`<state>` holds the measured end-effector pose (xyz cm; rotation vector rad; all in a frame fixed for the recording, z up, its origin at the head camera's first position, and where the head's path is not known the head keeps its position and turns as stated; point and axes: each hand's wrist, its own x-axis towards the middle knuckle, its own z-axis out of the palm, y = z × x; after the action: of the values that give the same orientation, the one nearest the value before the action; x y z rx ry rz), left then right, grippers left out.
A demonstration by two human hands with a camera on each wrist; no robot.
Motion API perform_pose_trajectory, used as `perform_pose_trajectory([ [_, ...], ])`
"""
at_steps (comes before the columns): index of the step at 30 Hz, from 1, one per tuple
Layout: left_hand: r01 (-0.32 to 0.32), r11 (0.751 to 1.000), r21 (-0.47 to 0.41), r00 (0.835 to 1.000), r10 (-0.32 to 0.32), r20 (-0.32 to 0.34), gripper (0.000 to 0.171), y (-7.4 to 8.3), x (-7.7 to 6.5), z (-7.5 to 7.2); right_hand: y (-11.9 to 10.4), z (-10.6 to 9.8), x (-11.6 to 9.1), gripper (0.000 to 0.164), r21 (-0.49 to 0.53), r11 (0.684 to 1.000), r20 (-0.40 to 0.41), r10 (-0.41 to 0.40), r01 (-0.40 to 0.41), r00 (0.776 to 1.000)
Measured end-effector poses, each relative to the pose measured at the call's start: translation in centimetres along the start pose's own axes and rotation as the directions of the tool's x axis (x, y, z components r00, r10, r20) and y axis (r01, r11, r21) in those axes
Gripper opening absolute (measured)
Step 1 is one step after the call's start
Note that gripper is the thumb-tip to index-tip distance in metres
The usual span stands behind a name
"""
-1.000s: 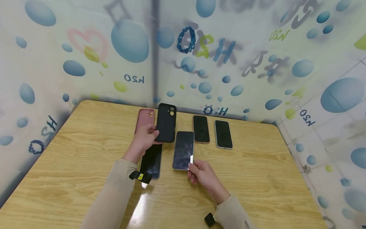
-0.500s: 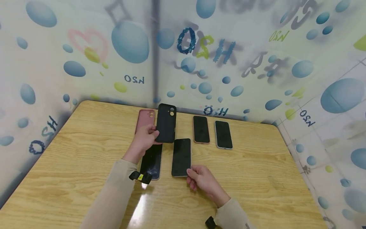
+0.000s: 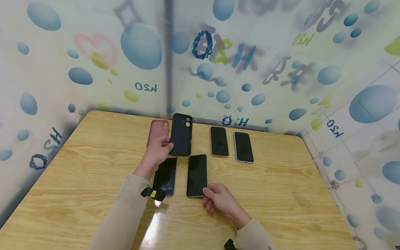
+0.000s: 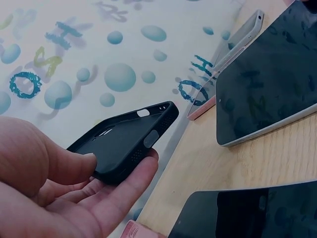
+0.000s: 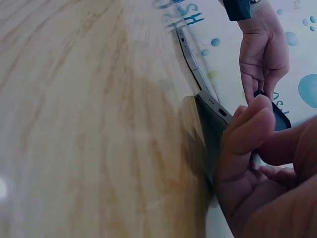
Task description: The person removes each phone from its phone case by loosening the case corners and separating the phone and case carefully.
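In the head view my left hand (image 3: 157,151) holds a black phone case (image 3: 181,135) by its lower left edge, upright, with the camera cutout at the top. In the left wrist view the thumb presses the case's hollow inner side and fingers support it from outside. My right hand (image 3: 222,201) pinches the lower right corner of a black-screened phone (image 3: 197,175), just below the case and apart from it. The right wrist view shows this phone's port edge (image 5: 218,108) beside the fingers, which hide most of it. Another phone (image 3: 165,178) lies partly under my left wrist.
A pink phone case (image 3: 158,129) lies behind my left hand, partly covered. Two more phones, one pink-edged (image 3: 219,141) and one pale-edged (image 3: 243,147), lie face up towards the back. The wooden table (image 3: 281,187) meets a patterned wall covering (image 3: 265,69).
My right hand has drawn the phone down towards me and slightly left, away from the case; the reflection on its screen has gone dark. My left hand keeps the case in place.
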<state>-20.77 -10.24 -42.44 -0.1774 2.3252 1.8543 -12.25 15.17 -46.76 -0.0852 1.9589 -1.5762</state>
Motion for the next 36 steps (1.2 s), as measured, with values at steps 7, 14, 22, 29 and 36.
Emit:
perform_pose_trajectory([
  [7,-0.02,1.0,0.009,1.0,0.02,-0.009,0.034,0.1,-0.1,0.0,-0.1,0.0,-0.2,0.033,-0.096,0.995,-0.019,-0.011,0.009,1.0],
  [14,-0.022,1.0,-0.003,1.0,0.022,-0.008,0.033,-0.1,-0.2,0.1,-0.4,0.0,-0.4,0.039,-0.362,0.932,-0.074,-0.008,-0.019,0.997],
  [22,-0.02,1.0,-0.001,1.0,0.02,-0.012,0.034,-0.2,-0.2,0.2,-0.6,0.1,-0.4,0.043,-0.571,0.821,-0.086,-0.056,-0.003,0.995],
  [29,-0.014,1.0,0.016,1.0,0.014,-0.017,0.034,0.0,-0.3,0.1,-0.7,0.1,-0.3,0.043,-0.634,0.773,-0.082,-0.056,-0.008,0.995],
  [36,0.0,0.998,0.059,1.0,0.001,-0.013,0.035,0.1,-0.2,0.1,-1.2,-0.4,-0.4,0.046,-0.672,0.74,-0.073,-0.099,0.025,0.992],
])
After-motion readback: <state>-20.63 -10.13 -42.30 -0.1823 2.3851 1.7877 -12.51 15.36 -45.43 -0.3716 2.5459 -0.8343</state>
